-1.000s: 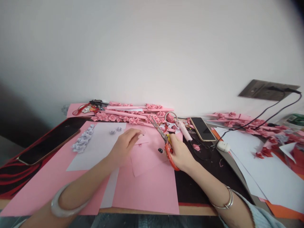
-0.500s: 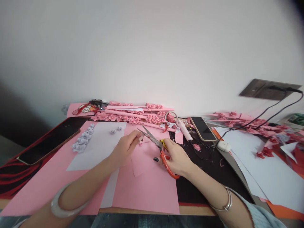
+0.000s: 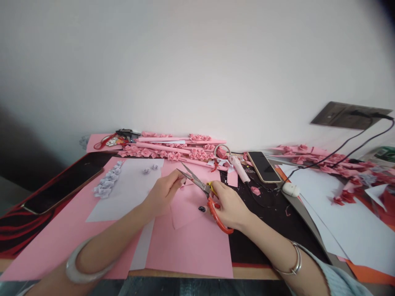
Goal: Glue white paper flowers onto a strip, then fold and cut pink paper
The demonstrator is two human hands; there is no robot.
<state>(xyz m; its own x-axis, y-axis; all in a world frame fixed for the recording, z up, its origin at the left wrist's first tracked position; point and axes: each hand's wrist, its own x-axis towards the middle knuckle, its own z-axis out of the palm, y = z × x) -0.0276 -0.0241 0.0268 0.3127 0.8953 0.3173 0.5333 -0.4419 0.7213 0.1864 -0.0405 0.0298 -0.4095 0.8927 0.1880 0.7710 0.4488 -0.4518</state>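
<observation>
My right hand (image 3: 231,203) is wrapped round the orange handles of a pair of scissors (image 3: 200,186), which has a bit of yellow near the pivot. Its blades are apart and point up and left, towards the fingertips of my left hand (image 3: 165,191). Those fingers are pinched together on a small piece of pink paper (image 3: 187,183), mostly hidden behind them and the blades. Beneath both hands lie a loose pink paper square (image 3: 185,213) and a large pink sheet (image 3: 188,250). A small black object (image 3: 201,209) rests just left of the scissor handles.
Small pale paper flowers (image 3: 106,183) sit on a white sheet (image 3: 126,201) at left. Pink flower stems (image 3: 166,149) line the wall. A hot glue gun (image 3: 239,167), a phone (image 3: 264,166), a white earphone case (image 3: 290,189) and black cables (image 3: 342,146) lie right; another phone (image 3: 63,185) lies left.
The scissors and both hands have barely shifted; the blade tips sit slightly further left and up. Everything else on the table stays where it was.
</observation>
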